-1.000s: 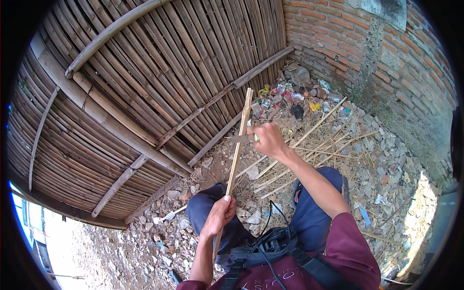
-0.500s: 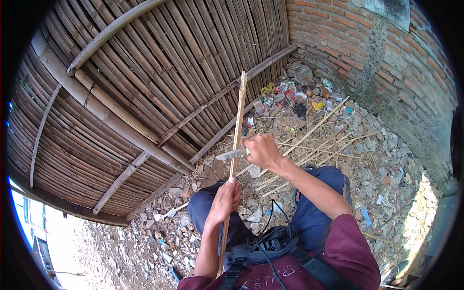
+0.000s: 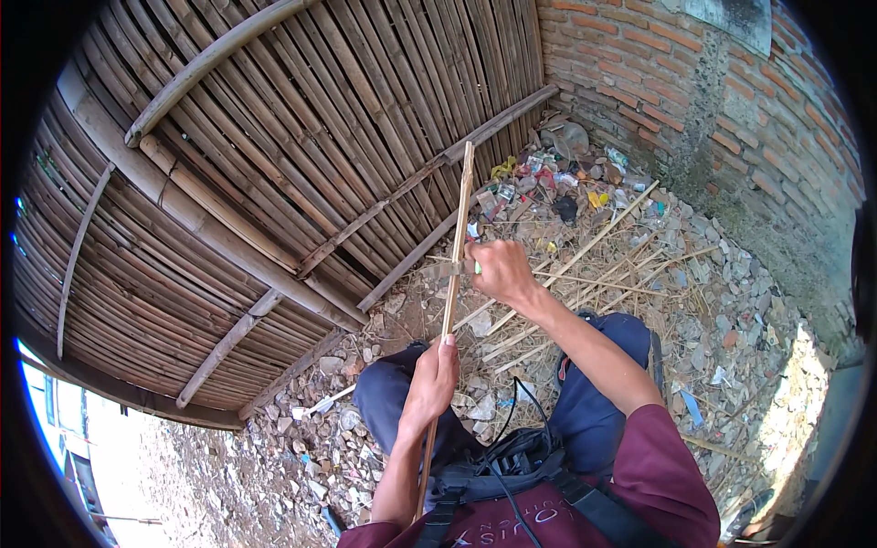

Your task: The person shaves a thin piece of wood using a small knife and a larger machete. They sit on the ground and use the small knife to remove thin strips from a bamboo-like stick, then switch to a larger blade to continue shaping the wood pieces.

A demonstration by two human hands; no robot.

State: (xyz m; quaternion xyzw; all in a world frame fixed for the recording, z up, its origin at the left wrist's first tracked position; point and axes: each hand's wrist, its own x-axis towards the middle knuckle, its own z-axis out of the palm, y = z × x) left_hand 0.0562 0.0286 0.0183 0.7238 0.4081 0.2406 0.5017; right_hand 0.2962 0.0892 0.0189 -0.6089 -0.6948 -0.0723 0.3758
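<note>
A long, pale bamboo strip (image 3: 461, 210) slants up from my lap between my knees, its far end rising in front of the slatted wall. My left hand (image 3: 432, 379) is closed around its lower part, thumb along the top. With my right hand (image 3: 501, 272) I grip a knife by a handle that shows a bit of bright green. The knife's blade (image 3: 445, 270) lies across the strip and points left, slightly blurred. Most of the handle is hidden in my fist.
A bamboo-slat wall (image 3: 365, 110) stands at the left and ahead, a brick wall (image 3: 639, 64) at the right. Several thin bamboo strips (image 3: 594, 245) lie on stony ground to my right. Mixed litter (image 3: 566, 187) is heaped in the far corner. A black cable (image 3: 512, 402) loops over my lap.
My right hand and the knife have moved a little farther up along the strip. The strip's upper end has tilted slightly right, and my left hand has shifted slightly with it.
</note>
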